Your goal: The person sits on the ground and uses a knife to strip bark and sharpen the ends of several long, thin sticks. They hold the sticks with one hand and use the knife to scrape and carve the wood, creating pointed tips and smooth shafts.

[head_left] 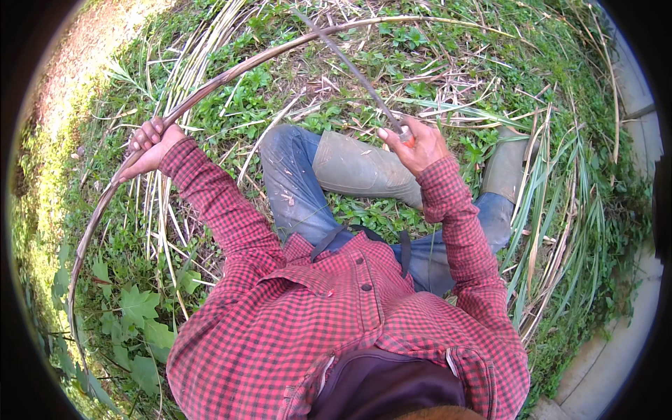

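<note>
My left hand (pixel 155 145) is closed around a long brown stalk (pixel 238 68), out to the left. The stalk bows from the lower left up across the far side, and its thin end reaches to the upper right. In my right hand (pixel 425 147) is a long, narrow-bladed knife (pixel 357 73), gripped by a handle that shows a little orange. Its blade slants away to the upper left and crosses the stalk in the picture; whether they touch I cannot tell. My fingers hide most of the handle.
Pale strips and stalks (pixel 199 59) lie in the grass at the far left. Long green leaves (pixel 584 203) are heaped to my right, beside a pale paved edge (pixel 640 143). My bent legs and grey-green boots (pixel 364 168) occupy the middle. A broad-leaved plant (pixel 140 306) grows at the lower left.
</note>
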The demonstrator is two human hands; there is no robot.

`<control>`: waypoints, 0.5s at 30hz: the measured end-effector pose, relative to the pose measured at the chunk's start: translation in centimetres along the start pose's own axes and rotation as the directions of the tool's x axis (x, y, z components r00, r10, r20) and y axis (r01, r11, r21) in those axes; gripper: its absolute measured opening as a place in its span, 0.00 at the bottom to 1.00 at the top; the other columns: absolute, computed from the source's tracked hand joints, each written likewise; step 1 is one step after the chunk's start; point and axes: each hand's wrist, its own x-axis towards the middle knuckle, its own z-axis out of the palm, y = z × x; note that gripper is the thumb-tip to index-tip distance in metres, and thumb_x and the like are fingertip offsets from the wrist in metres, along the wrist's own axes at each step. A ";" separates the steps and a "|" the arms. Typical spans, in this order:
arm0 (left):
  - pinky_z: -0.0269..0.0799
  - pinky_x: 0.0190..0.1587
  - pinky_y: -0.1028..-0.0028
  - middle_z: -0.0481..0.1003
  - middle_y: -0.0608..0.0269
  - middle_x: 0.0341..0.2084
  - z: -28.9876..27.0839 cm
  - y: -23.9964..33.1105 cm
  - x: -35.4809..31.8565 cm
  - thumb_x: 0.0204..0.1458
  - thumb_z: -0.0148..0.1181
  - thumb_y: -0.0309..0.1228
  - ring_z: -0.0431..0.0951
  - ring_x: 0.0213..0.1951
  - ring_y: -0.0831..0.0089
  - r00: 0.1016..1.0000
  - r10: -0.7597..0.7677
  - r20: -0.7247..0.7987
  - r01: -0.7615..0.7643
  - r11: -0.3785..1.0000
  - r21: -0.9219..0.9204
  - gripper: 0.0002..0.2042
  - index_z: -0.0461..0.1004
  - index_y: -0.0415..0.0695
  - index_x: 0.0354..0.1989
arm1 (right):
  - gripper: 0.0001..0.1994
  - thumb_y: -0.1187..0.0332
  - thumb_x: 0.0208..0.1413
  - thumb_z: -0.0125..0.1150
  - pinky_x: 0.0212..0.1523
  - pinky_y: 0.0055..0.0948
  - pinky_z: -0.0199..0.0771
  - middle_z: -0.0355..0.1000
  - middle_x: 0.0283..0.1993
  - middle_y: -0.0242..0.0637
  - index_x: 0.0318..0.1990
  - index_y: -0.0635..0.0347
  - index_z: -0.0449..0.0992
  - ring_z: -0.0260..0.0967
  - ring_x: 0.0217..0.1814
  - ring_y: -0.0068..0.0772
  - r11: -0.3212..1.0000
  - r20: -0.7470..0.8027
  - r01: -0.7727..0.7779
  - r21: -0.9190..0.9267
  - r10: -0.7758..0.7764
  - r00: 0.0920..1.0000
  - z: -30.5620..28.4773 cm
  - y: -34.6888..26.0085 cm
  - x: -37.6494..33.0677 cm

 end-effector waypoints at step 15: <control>0.43 0.12 0.78 0.49 0.74 0.04 1.5 -0.2 -3.1 0.36 0.28 0.75 0.46 0.08 0.80 0.979 -0.127 0.160 0.120 0.992 0.048 0.34 0.53 0.52 0.09 | 0.21 0.47 0.49 0.49 0.31 0.43 0.71 0.72 0.24 0.46 0.33 0.60 0.68 0.71 0.29 0.48 0.925 0.096 0.099 -0.366 -0.069 0.993 1.7 -2.4 6.2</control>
